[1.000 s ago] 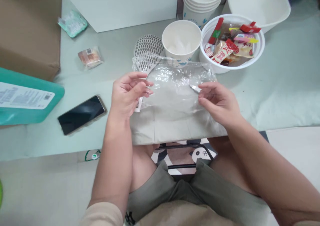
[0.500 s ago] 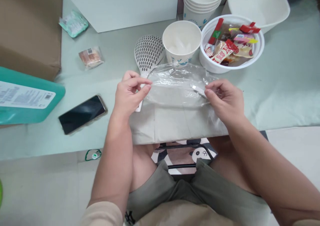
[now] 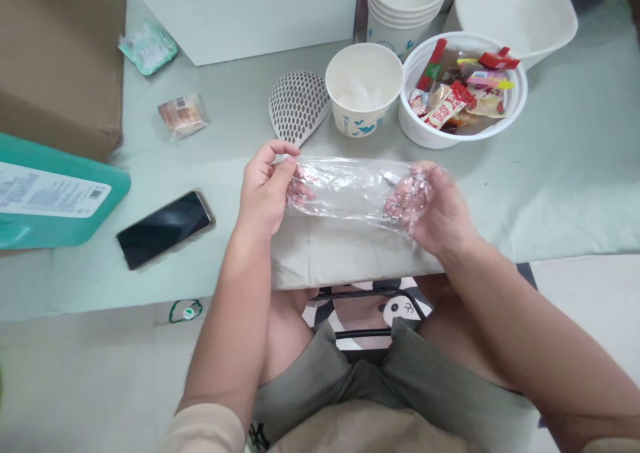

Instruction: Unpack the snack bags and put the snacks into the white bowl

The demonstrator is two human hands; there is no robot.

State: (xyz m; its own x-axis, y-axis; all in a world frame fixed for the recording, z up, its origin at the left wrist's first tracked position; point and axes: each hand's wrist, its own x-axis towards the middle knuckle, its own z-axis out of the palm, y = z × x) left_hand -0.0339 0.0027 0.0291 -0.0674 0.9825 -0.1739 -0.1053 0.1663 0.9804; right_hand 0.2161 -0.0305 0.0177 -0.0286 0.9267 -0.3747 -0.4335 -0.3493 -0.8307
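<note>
A clear plastic bag [image 3: 350, 189] is stretched sideways between my two hands, above the front part of the table. My left hand [image 3: 270, 186] grips its left end, some fingers showing through the film. At the other end, my right hand [image 3: 433, 203] holds the bag, with its fingertips seen through the crinkled plastic. A small white strip [image 3: 390, 178] shows by my right fingers. Just behind the bag are a grey perforated ladle [image 3: 299, 103], its handle mostly hidden by my left hand and the bag, and a paper cup [image 3: 363, 116] with something whitish inside.
A white bowl of wrapped snacks [image 3: 435, 133] stands right of the cup, with stacked cups [image 3: 393, 33] and a white container [image 3: 525, 13] behind. To the left lie a phone [image 3: 166, 229], a wrapped snack [image 3: 182, 115], a green packet [image 3: 149, 47] and a teal container [image 3: 60, 193].
The bag is now drawn over the fingers of both hands, and has dropped away from the cup's front. My right hand has shifted slightly left and turned.
</note>
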